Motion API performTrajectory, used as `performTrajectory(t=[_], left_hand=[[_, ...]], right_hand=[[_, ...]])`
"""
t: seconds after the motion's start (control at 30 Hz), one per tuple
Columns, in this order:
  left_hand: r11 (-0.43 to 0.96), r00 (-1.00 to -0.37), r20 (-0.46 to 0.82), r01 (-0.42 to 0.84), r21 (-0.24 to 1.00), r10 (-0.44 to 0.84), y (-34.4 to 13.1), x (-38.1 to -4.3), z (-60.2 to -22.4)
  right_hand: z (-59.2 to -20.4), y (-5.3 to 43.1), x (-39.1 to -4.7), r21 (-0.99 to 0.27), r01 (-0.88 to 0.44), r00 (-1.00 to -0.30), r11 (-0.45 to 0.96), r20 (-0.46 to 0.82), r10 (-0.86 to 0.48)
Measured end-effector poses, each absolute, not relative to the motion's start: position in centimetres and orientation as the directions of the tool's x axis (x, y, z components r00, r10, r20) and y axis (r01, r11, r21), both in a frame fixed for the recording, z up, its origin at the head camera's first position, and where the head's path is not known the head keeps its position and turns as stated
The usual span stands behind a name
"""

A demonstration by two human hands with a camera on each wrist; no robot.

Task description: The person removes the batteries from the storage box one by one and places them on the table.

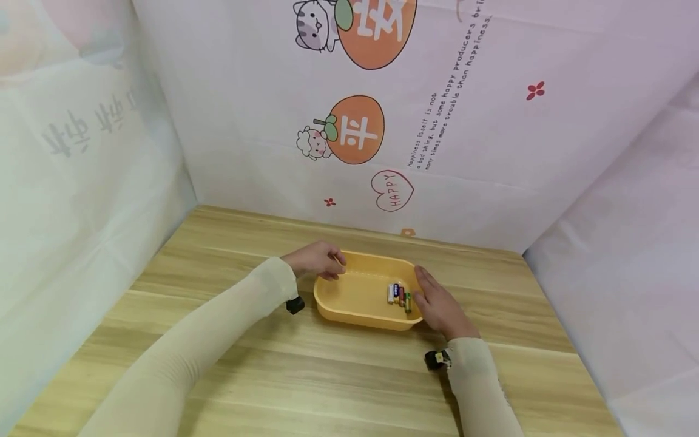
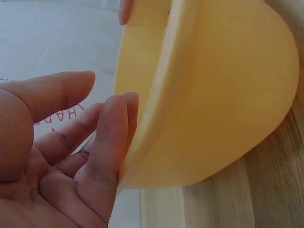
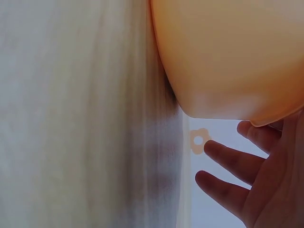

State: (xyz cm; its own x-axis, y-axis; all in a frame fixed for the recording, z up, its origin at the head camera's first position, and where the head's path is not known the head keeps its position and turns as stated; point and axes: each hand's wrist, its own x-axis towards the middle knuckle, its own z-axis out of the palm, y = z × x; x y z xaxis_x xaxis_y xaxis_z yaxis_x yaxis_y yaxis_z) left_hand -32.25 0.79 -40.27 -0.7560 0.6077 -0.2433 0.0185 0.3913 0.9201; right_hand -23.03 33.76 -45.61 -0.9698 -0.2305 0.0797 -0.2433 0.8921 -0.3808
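Head view: on the surface (image 1: 327,376), the tray (image 1: 357,297) of batteries (image 1: 401,296) is apparently being steadied by straight fingers (image 3: 235,161) of the right hand (image 1: 443,308); the left hand (image 1: 318,260) is being held loosely curved, thumb apart, by the rim.

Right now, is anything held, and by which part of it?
No firm grip can be confirmed. On the yellow tray, the right hand lies against its right end; the left hand is at its left end, thumb apart.
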Motion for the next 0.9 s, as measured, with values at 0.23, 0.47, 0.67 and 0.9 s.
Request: performTrajectory(t=[0.23, 0.47, 0.67, 0.9], left_hand=[[0.391, -0.752, -0.259, -0.001, 0.92, 0.606, 1.1, -31.9, -40.2], [0.383, -0.759, -0.249, 0.0, 0.924, 0.602, 1.9, -31.7, -40.2], [0.387, -0.761, -0.242, 0.013, 0.922, 0.602, 2.5, -31.8, -40.2], [0.379, -0.761, -0.257, -0.016, 0.925, 0.596, 3.4, -31.5, -40.6]], right_hand=[[-45.9, 33.9, -22.9, -0.381, -0.251, -0.968, 0.89, 0.094, -0.232], [-45.7, 34.0, -23.2, -0.372, -0.251, -0.968, 0.894, 0.084, -0.237], [-45.3, 34.0, -23.4, -0.364, -0.259, -0.966, 0.895, 0.089, -0.243], [-45.6, 34.0, -23.2, -0.368, -0.255, -0.967, 0.894, 0.085, -0.24]])
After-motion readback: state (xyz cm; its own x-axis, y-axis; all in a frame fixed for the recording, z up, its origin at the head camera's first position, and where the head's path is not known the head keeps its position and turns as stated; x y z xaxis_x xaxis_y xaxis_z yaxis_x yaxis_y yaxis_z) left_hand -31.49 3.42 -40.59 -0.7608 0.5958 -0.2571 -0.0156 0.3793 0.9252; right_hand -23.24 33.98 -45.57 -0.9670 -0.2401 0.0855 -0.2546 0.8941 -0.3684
